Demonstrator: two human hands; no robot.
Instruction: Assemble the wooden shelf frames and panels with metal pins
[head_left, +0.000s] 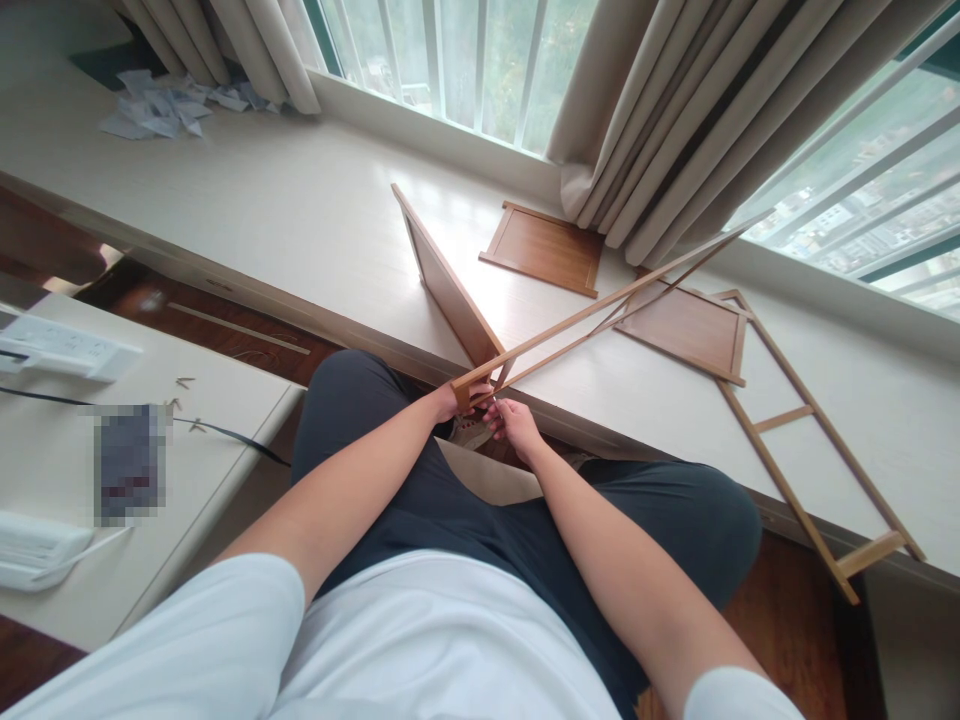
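A long wooden frame (570, 325) slants from my lap up to the right, its near end by my knees. My left hand (451, 400) is wrapped round that near end, its fingers partly behind the wood. Close beside it, my right hand (517, 424) is closed in a pinch at the frame's corner. Something small and shiny shows at its fingertips, too small to name. A wooden panel (448, 272) stands on edge on the white ledge, its near end meeting the frame in front of my hands.
Flat on the ledge (300, 220) lie a wooden panel (544, 248) and a second panel (686, 328), overlapping a ladder-like wooden frame (784, 418). Crumpled papers (157, 105) lie far left. Small brass-coloured pieces (197, 425) and a power strip (71, 345) sit on the left table.
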